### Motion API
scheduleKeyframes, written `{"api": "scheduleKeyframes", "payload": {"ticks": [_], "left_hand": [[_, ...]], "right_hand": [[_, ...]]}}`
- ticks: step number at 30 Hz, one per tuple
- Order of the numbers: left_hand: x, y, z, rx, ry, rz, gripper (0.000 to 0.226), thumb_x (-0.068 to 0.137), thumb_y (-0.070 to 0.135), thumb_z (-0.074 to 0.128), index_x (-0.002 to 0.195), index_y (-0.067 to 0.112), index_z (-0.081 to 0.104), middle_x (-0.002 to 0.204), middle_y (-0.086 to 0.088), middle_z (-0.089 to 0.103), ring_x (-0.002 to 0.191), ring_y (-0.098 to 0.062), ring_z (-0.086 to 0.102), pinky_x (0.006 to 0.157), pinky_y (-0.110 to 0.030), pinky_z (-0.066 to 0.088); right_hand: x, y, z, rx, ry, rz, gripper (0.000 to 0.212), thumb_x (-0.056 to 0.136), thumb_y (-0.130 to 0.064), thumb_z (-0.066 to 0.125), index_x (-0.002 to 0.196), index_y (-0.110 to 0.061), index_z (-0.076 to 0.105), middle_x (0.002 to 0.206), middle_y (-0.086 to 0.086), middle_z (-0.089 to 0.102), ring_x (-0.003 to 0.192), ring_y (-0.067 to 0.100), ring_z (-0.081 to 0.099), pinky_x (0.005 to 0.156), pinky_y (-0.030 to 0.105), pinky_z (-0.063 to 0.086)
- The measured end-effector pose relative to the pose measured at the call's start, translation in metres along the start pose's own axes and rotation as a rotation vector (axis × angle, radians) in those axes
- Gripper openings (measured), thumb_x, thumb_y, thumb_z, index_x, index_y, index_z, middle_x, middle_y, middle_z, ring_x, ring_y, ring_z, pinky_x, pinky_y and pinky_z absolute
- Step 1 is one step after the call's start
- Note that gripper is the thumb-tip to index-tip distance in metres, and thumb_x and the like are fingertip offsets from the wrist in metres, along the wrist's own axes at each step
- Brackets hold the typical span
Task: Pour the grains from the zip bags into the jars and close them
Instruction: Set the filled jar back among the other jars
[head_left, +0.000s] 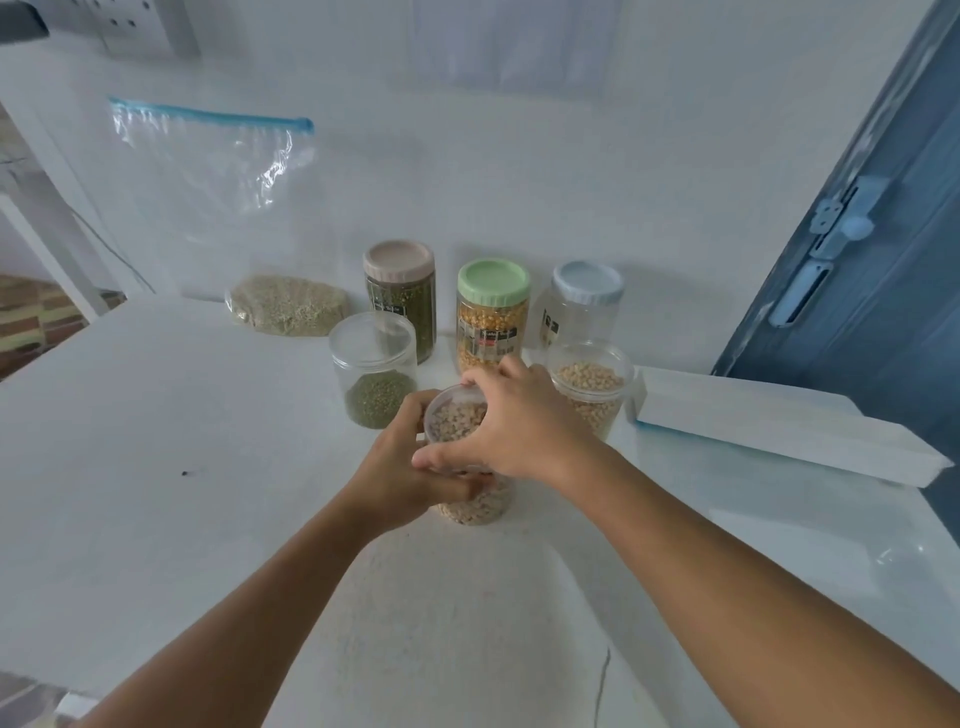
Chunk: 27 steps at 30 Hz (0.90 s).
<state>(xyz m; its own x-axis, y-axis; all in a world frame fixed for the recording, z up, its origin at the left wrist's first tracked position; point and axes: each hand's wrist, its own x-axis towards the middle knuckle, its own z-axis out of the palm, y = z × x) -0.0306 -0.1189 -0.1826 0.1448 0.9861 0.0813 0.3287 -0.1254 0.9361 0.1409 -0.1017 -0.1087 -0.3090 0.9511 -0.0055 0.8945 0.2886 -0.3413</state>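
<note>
A: What are the things standing on?

B: A white table (156, 415), pushed up against a white wall (467, 156). It has a dark speck left of the middle and a thin crack near the front edge. A blue door (883, 234) with a pale latch stands at the right, and wall sockets (130, 21) show at the top left. A strip of patterned floor shows past the table's left edge.

A: How many jars?

B: Six. Three tall ones stand at the back near the wall: a pink-lidded jar (399, 291) of dark green grains, a green-lidded jar (492, 317) of yellow kernels, and a blue-lidded jar (584, 301) that looks nearly empty. In front of those are three short clear jars: one with green grains (374, 374) in its lower part, one of pale grains (589, 389) to the right, and the held jar (470, 499) nearest the person, also with pale grains.

A: And the bags?

B: One zip bag (260, 249) with a blue seal leans upright on the wall at the left, with tan grains settled in its bottom. A white box (779, 431) lies at the right, with a blue edge showing under its near end; what that edge belongs to I cannot tell.

A: The hands?

B: Both are on the held jar. The left hand (400, 467) wraps around its side, and the right hand (519, 421) grasps the clear lid (457, 415) on top, fingers curled around the rim.
</note>
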Motion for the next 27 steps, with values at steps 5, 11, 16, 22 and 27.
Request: {"api": "scheduleKeyframes", "payload": {"ticks": [5, 11, 16, 22, 27], "left_hand": [[0.005, 0.0, 0.01, -0.031, 0.049, 0.004, 0.09, 0.061, 0.008, 0.1, 0.133, 0.024, 0.049, 0.121, 0.006, 0.064, 0.109, -0.001, 0.066, 0.078, -0.025, 0.06], [0.017, -0.01, 0.009, -0.041, 0.028, 0.085, 0.086, 0.062, 0.005, 0.097, 0.133, 0.025, 0.054, 0.12, 0.01, 0.066, 0.11, -0.004, 0.064, 0.08, -0.016, 0.054], [0.028, -0.022, 0.008, -0.082, 0.042, 0.152, 0.092, 0.057, 0.013, 0.095, 0.137, 0.029, 0.053, 0.127, 0.008, 0.063, 0.117, -0.006, 0.063, 0.092, -0.028, 0.057], [0.045, -0.035, -0.003, -0.074, 0.002, 0.206, 0.093, 0.06, 0.033, 0.096, 0.142, 0.034, 0.051, 0.133, 0.012, 0.06, 0.125, -0.008, 0.058, 0.103, -0.039, 0.054], [0.058, -0.043, -0.003, -0.012, -0.059, 0.203, 0.107, 0.055, 0.041, 0.098, 0.148, 0.038, 0.046, 0.14, 0.012, 0.059, 0.133, -0.019, 0.055, 0.105, -0.05, 0.052]], "right_hand": [[-0.002, 0.003, 0.0, -0.034, -0.008, 0.03, 0.118, 0.061, -0.103, 0.048, 0.152, -0.028, 0.036, 0.144, 0.002, 0.039, 0.134, 0.027, 0.036, 0.102, 0.045, 0.043], [-0.012, 0.004, 0.0, 0.042, -0.02, 0.183, 0.103, 0.078, -0.094, 0.043, 0.156, -0.028, 0.029, 0.149, 0.005, 0.031, 0.143, 0.031, 0.022, 0.113, 0.048, 0.031], [-0.002, -0.01, 0.011, 0.149, -0.033, 0.297, 0.106, 0.081, -0.083, 0.059, 0.161, -0.033, 0.01, 0.153, 0.002, 0.018, 0.149, 0.031, 0.009, 0.119, 0.051, 0.023], [0.008, -0.017, 0.016, 0.255, 0.061, 0.428, 0.112, 0.07, -0.081, 0.073, 0.159, -0.036, 0.021, 0.15, -0.001, 0.026, 0.149, 0.027, 0.019, 0.12, 0.05, 0.029], [0.011, -0.038, 0.035, 0.127, 0.299, 0.554, 0.119, 0.064, -0.094, 0.063, 0.153, -0.021, 0.033, 0.143, 0.005, 0.036, 0.14, 0.029, 0.032, 0.113, 0.046, 0.037]]}}
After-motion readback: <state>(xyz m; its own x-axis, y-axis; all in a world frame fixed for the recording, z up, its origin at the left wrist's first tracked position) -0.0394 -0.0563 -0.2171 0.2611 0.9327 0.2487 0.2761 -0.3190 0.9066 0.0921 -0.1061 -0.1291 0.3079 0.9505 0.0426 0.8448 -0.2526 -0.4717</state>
